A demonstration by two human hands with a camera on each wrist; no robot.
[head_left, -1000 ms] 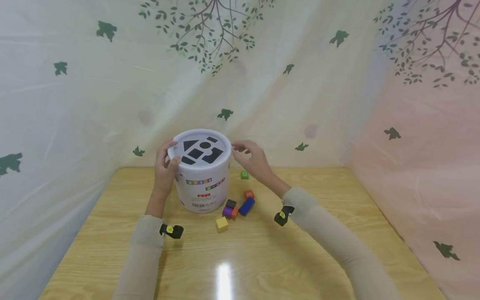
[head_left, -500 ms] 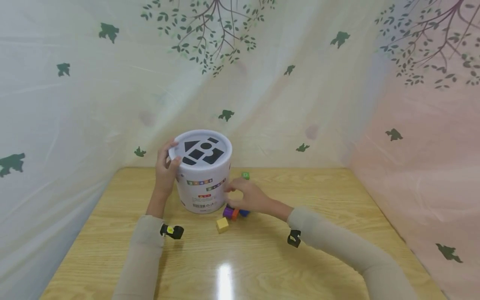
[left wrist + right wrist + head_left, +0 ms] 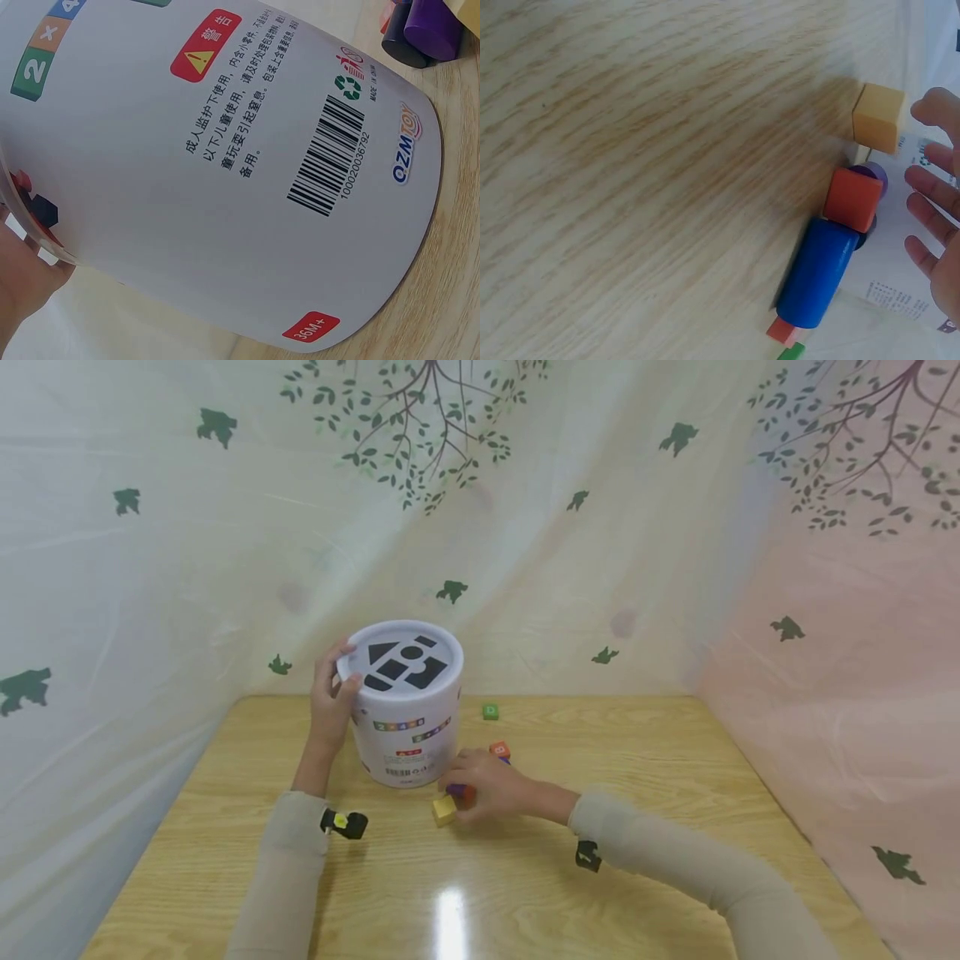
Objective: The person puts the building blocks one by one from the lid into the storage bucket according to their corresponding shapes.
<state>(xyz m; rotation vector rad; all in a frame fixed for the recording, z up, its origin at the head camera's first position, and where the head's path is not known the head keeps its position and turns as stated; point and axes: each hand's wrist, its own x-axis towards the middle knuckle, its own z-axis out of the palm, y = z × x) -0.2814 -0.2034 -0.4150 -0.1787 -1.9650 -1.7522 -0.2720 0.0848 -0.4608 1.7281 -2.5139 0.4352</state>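
My left hand grips the upper left rim of a white cylindrical bucket, its thumb over the lid's edge. Shaped black-looking holes mark the lid. My right hand hovers over small blocks at the bucket's right, fingers spread and slightly bent, holding nothing in the right wrist view. Under and beside it lie a yellow block, a purple cylinder, an orange block and a blue cylinder. A dark cylinder touches the purple one. From the head, the right hand hides most of these.
An orange lettered cube and a green lettered block lie farther back on the wooden table. Behind the table hangs a pale curtain printed with leaves and birds.
My right hand has come down from beside the bucket's rim to the blocks, its fingers now over them. The left hand and the bucket stay in place.
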